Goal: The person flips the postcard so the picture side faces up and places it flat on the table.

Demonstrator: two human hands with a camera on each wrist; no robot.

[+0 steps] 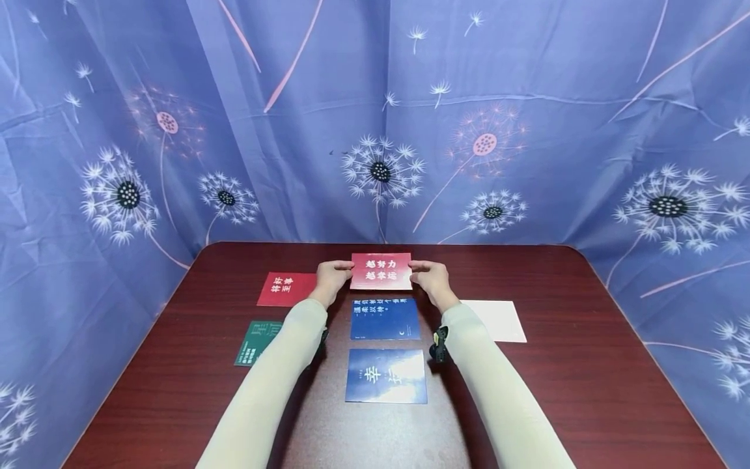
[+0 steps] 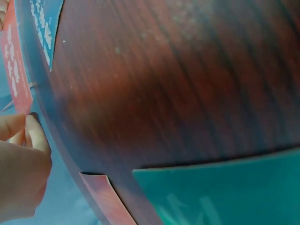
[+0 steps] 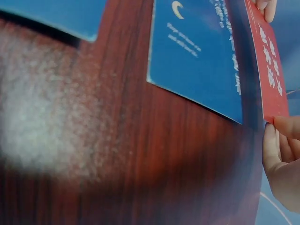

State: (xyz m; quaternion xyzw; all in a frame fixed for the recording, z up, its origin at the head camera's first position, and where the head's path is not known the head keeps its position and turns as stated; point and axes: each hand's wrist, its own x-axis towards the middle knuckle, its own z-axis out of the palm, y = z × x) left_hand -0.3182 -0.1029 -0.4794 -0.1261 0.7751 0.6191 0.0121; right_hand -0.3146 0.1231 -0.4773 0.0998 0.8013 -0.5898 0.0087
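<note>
Both hands hold up one red card [image 1: 382,271] with white Chinese characters near the table's far edge. My left hand [image 1: 332,281] pinches its left edge between thumb and fingers, as the left wrist view also shows at the hand [image 2: 23,173]. The right hand [image 1: 433,283] pinches the opposite edge; in the right wrist view the thumb and fingers meet on the corner of the red card [image 3: 269,70]. Below it on the table lies a dark blue card [image 1: 385,319] with white writing and a small moon. Nearer still lies a blue-and-white card [image 1: 387,376] with large white characters.
Left of the hands lie another red card [image 1: 284,290], partly behind the left hand, and a green card [image 1: 254,342], partly covered by the sleeve. A white card [image 1: 498,320] lies right of the right forearm. A blue dandelion curtain [image 1: 293,163] hangs behind the brown table [image 1: 586,365].
</note>
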